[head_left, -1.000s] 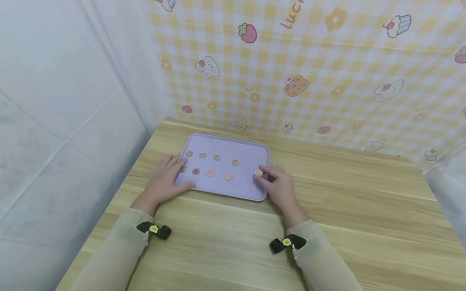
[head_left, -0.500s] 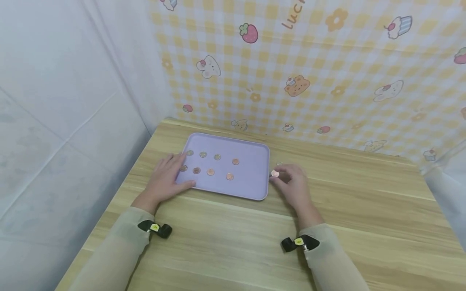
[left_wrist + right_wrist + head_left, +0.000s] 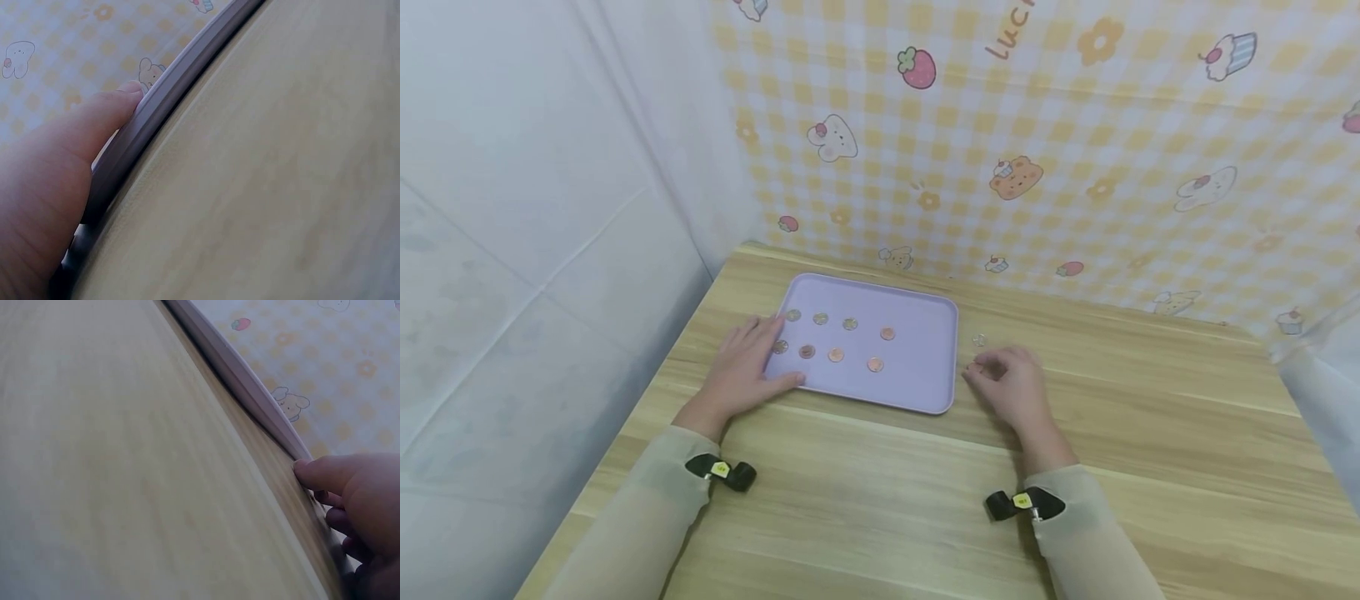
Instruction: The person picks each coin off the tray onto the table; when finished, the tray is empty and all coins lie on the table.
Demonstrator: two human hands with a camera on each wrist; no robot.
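A: What's diff vs. 1 sec ago?

B: R grip (image 3: 1018,387) had a copper coin (image 3: 976,367) over the tray's (image 3: 919,371) near end; now it's past the rim, low at the surface (image 3: 880,500).

A: Still got the coin?

B: Yes, pinched btwn thumb & finger, mostly hidden; ½ sec ago its face showed. Can't tell if it touches down.

A: L grip (image 3: 736,367)?

B: Same spot, fingers straight & spread, resting on the tray's far end from R grip, thumb at the rim.

A: Other coins?

B: Eight coins (image 3: 836,354) on the tray btwn the grips, unmoved. Small clear bit (image 3: 979,340) on the surface just beyond R grip's fingertips.
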